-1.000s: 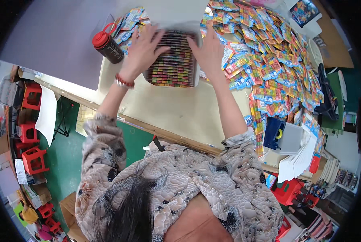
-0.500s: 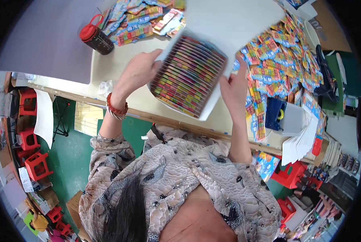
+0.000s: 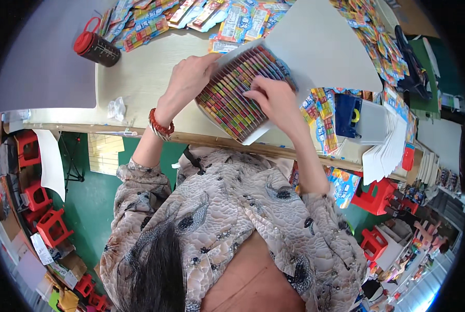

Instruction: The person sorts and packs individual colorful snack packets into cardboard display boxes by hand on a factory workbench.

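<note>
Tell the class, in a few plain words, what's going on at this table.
A person has a white box in front of them, packed with rows of colourful packets. Their left hand is at the box's left edge; their right hand is over the rows, fingers bent, though whether it grips a packet isn't clear. Loose packets lie on the table beyond, near a red-capped bottle.
</note>
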### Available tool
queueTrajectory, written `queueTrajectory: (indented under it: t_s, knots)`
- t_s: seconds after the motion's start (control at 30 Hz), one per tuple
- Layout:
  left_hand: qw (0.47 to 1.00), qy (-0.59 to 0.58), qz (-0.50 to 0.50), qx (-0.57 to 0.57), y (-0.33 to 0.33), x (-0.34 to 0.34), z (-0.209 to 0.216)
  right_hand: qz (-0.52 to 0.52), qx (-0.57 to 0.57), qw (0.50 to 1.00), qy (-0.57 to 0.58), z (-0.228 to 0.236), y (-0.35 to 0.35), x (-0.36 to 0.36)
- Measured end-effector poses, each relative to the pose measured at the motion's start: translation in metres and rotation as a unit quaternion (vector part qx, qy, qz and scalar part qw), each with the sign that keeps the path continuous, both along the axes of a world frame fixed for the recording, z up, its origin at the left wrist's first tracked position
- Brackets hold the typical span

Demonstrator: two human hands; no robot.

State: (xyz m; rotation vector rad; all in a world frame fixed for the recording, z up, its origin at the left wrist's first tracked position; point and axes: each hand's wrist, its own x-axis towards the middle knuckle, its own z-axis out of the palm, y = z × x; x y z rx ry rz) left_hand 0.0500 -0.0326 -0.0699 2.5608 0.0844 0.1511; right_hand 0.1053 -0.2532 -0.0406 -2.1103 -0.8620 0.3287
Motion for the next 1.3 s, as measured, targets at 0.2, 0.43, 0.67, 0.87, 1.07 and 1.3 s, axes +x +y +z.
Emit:
queueTrajectory:
  t_s: [0.2,0.43,0.67,0.87,1.07,1.3]
  knots:
    - [0.998,-0.032,0.038,-0.038,-0.001,0.004,-0.006,0.101,-0.127,0.985,-0.049,-0.011,0.013,0.022]
    - [0.947,-0.132,0.088,-0.278,0.001,-0.035,-0.031,0.055,-0.09,0.942,-0.318,0.006,0.034,0.06]
    - [0.988,-0.145,0.044,-0.04,-0.026,-0.05,-0.025,0.207,-0.146,0.826,-0.503,-0.019,0.041,0.1]
    - [0.997,-0.066,-0.026,0.031,-0.034,-0.059,-0.018,0.223,-0.102,0.833,-0.496,-0.032,0.013,0.096]
    - [0.997,-0.023,-0.032,0.067,-0.037,-0.058,-0.018,0.268,-0.206,0.84,-0.423,0.002,0.039,0.102]
    - [0.989,-0.054,-0.021,0.132,-0.041,-0.06,-0.026,0.37,-0.25,0.89,-0.092,0.0,0.086,0.136]
